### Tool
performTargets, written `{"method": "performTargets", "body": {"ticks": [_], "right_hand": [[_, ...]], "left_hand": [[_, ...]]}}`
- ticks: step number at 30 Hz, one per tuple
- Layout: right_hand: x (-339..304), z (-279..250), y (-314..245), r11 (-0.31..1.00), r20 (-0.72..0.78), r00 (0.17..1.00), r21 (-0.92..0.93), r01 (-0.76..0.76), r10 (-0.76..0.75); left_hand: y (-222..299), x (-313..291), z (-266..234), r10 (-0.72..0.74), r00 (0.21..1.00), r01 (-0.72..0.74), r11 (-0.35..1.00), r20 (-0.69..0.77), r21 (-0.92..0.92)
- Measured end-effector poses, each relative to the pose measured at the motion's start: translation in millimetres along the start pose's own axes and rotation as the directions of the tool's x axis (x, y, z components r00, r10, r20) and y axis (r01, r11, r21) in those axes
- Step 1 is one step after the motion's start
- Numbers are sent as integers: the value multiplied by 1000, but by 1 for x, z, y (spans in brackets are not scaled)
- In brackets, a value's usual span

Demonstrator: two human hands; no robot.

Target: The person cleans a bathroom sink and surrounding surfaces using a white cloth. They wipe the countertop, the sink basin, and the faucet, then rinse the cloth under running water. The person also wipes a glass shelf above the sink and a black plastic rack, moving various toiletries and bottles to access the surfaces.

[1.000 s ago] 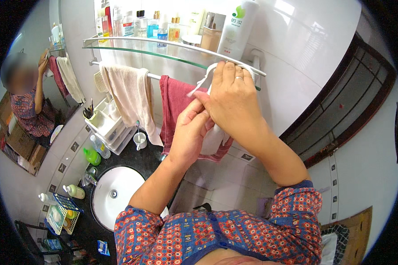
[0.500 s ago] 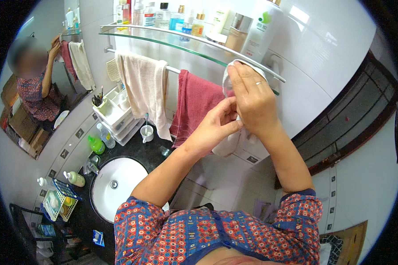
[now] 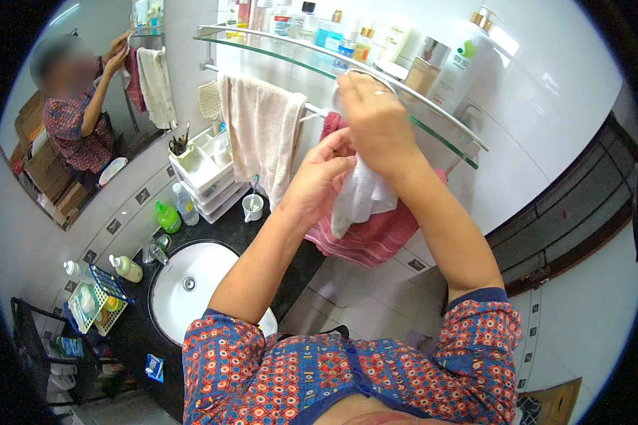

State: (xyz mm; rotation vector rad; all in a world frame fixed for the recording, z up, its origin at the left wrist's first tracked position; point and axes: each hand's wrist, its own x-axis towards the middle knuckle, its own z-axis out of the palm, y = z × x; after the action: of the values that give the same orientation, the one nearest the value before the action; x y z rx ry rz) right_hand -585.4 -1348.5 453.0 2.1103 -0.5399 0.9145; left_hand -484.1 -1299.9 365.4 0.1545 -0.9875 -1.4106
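Cloth [image 3: 365,195], white, hangs below the right hand [image 3: 379,124], whose bent fingers hold its upper part near the glass shelf [image 3: 443,143]; left hand [image 3: 313,178], half-curled beside it, grip unclear. Judged light, limp, not fragile; best gathered in a fold between thumb and fingers.

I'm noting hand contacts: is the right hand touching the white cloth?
Touching. The head view shows it: the right hand curls over the white cloth, whose edge shows past the fingers while the rest hangs below.
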Motion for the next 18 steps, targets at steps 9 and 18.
{"method": "performTargets", "body": {"ticks": [9, 18], "right_hand": [[21, -40, -29, 639, 46, 999, 768, -40, 6], [21, 0, -52, 698, 42, 991, 706, -120, 127]], "left_hand": [[0, -12, -1, 445, 860, -409, 894, -249, 185], [-28, 10, 9, 345, 868, -434, 877, -357, -205]]}}
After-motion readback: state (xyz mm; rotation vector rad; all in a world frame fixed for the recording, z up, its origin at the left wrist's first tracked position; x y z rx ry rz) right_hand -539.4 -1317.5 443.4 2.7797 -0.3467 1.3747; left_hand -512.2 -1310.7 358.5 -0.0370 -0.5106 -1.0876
